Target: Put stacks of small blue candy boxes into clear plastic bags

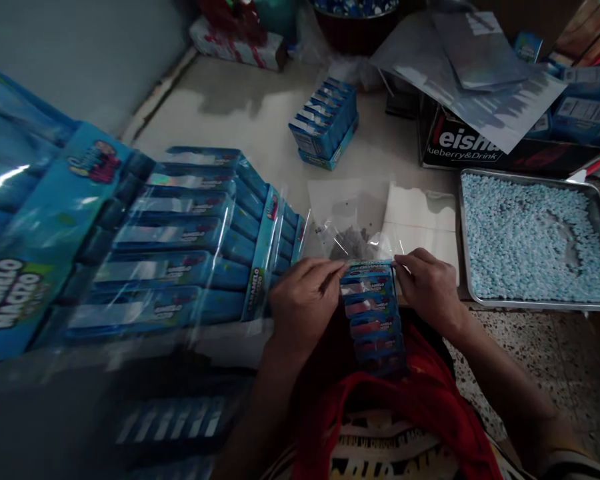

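Close to my body, at the table's front edge, is a display pack of small blue candy boxes [373, 313] whose labels read in part "MACIZO". Clear plastic wrap [353, 233] spreads from its far end onto the table. My left hand [305, 297] is closed in a pinch at the pack's far left corner. At the far right corner, the thumb and fingers of my right hand [427, 283] pinch the edge of the same wrap. The near end of the pack is dark and rests against my red apron [430, 400].
Wrapped candy packs [180, 233] are stacked at left. One more pack [325, 120] stands further back. At right are a metal tray [473, 293] of pale blue candies, a black carton [470, 150] with plastic sheets [460, 60] over it, and a folded white cloth or paper [420, 227].
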Available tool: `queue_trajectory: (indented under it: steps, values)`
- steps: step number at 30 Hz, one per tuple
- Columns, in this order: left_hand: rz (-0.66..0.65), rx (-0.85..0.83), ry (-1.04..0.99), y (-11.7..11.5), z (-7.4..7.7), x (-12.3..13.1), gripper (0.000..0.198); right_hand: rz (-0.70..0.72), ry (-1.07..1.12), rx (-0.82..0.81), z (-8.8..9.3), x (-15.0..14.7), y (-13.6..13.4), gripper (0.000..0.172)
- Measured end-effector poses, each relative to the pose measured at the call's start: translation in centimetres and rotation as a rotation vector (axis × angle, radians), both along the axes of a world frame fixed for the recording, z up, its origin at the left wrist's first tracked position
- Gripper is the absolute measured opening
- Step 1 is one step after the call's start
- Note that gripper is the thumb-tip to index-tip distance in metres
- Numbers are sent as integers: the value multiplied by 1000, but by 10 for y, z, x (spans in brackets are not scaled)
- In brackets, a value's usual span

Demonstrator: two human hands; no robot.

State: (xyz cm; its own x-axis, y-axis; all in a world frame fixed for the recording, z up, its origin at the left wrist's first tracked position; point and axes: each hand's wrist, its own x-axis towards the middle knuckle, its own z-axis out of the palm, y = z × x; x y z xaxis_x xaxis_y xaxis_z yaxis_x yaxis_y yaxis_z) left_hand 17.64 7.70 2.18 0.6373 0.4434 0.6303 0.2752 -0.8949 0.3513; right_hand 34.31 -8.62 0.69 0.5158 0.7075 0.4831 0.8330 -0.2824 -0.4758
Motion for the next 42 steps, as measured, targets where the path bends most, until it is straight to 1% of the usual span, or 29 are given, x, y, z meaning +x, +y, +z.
queue_trajectory:
  steps: [2, 4, 6, 8, 11, 14, 18, 21, 23, 24, 26, 28, 30, 32, 33, 34, 35, 37, 38, 39, 42]
  values:
    - [19, -69, -54, -7, 3, 0, 12, -42, 41, 85, -2, -8, 0, 23]
    - [43, -97, -96, -14, 5, 2, 10, -98, 98, 189, -3, -15, 2, 20]
    - [94, -37, -123, -19, 4, 6, 11, -144, 140, 279, -3, -20, 3, 20]
    - [137, 66, -135, -22, 0, 8, 13, -162, 162, 297, -2, -23, 2, 19]
    - [133, 146, -152, -18, -11, 8, 14, -135, 196, 206, -1, -23, -2, 16]
    - [81, 143, -173, -6, -26, 8, 14, -123, 163, 108, -7, -14, -5, 18]
    - [-51, 37, 8, 14, -47, 10, 22, -161, 74, -70, -27, 3, 2, 20]
    - [-17, 48, 65, 21, -59, 8, 24, -123, 94, -76, -45, 11, 13, 18]
    - [28, 99, 74, 21, -61, 6, 21, -89, 102, -70, -52, 14, 19, 18]
    - [45, 121, 84, 20, -60, 5, 19, -72, 99, -82, -52, 16, 22, 19]
    - [86, 131, 136, 19, -55, 8, 16, -26, 89, -149, -47, 22, 26, 19]
    - [114, 73, 251, 21, -46, 14, 15, 36, 83, -246, -35, 30, 28, 18]
    - [66, -63, 370, 24, -37, 20, 14, 95, 85, -328, -21, 36, 26, 15]
    - [-21, -241, 399, 28, -29, 22, 10, 125, 107, -350, -9, 36, 21, 13]
    - [-45, -309, 373, 29, -25, 21, 8, 130, 125, -340, -5, 33, 18, 13]
    - [-35, -341, 326, 29, -22, 19, 8, 125, 144, -318, -1, 29, 14, 13]
    - [6, -331, 269, 28, -20, 16, 10, 110, 160, -286, 2, 23, 11, 14]
    - [87, -240, 191, 23, -19, 11, 17, 57, 166, -210, 6, 12, 9, 17]
    - [93, -205, 177, 21, -20, 9, 20, 23, 155, -174, 7, 7, 9, 18]
    - [75, -204, 172, 20, -22, 8, 22, -12, 142, -144, 8, 3, 11, 19]
    - [-3, -310, 120, 22, -29, 8, 31, -74, 121, -105, 9, 2, 22, 18]
